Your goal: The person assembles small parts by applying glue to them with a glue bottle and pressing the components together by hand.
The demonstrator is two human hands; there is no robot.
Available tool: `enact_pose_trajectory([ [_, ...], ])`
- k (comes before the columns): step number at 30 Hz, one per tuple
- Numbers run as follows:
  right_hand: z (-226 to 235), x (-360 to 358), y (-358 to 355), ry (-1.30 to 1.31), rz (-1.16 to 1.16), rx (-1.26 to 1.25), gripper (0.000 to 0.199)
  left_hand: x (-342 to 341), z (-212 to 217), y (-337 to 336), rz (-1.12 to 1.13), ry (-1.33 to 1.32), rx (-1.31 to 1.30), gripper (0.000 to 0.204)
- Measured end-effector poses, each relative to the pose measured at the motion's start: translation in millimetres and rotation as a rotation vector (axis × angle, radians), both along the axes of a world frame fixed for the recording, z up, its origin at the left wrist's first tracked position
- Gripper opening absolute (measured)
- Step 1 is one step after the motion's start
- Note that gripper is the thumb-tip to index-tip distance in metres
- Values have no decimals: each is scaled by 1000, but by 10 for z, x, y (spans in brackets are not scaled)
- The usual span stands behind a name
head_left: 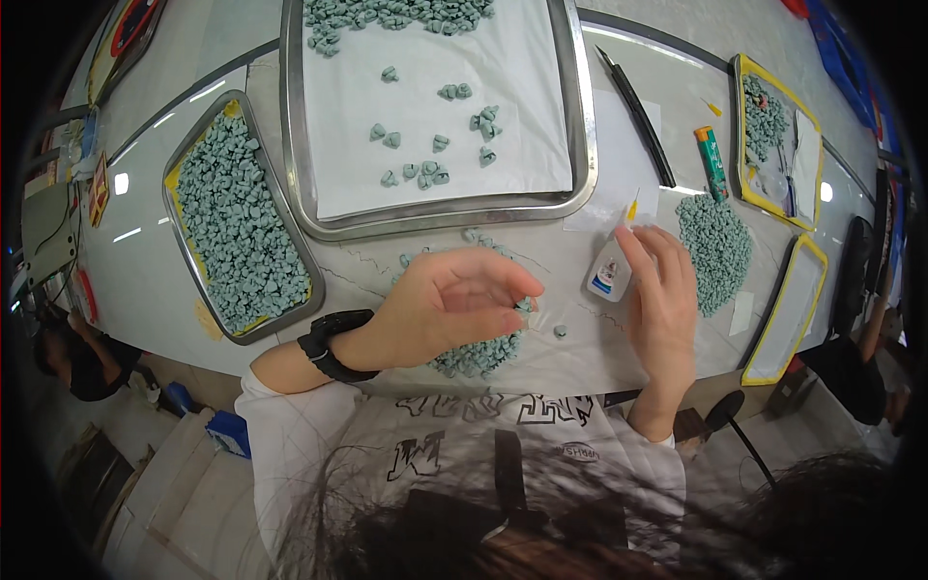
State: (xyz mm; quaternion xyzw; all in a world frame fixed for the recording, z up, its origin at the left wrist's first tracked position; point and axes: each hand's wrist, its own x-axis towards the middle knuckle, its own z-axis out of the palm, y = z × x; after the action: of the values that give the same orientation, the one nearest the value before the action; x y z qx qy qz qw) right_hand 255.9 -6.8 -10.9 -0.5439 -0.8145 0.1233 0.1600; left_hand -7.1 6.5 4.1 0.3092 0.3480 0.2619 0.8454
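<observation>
- Left hand (454,300): thumb and index fingertips pinched together on a small grey-green piece (523,304), partly hidden by the fingers; piece held above the desk (377,261), near its front edge.
- Right hand (665,280): fingers loosely curled beside the white glue bottle (606,273); cannot tell whether they grip it. Hand covers part of its right side; yellow nozzle (632,209) points away from wearer.
- Loose pile (478,358) under left hand; hand and wrist block much of it. Single loose piece (560,332) between the hands.
- Large metal tray (435,225) beyond left hand, lined with a white sheet (522,77); pieces scattered on it, massed at far end.
- Smaller tray (309,307) to the left, heaped with similar pieces; near the wrist bearing a black watch (338,343).
- Beyond right hand: black slender tool (636,116), partly over white paper (604,155); green tube (711,166) with orange end, just beside a mound of finer pieces (715,253).
- Far right: yellow-edged tray (779,220) with more pieces; second yellow-edged frame (750,375) nearer.
</observation>
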Motion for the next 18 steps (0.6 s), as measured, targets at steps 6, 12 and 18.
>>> enact_pose_trajectory([
  [6, 278, -78, -364, 60, 164, -236, 34, 0, -27, 14, -25, -10, 3, 25],
  [12, -19, -202, -435, 257, 233, -265, 31, -2, -8, 19, -122, -4, -14, 25],
  [18, 116, -220, -213, 342, 249, -55, 27, -14, -32, 4, -132, -47, -27, 26],
])
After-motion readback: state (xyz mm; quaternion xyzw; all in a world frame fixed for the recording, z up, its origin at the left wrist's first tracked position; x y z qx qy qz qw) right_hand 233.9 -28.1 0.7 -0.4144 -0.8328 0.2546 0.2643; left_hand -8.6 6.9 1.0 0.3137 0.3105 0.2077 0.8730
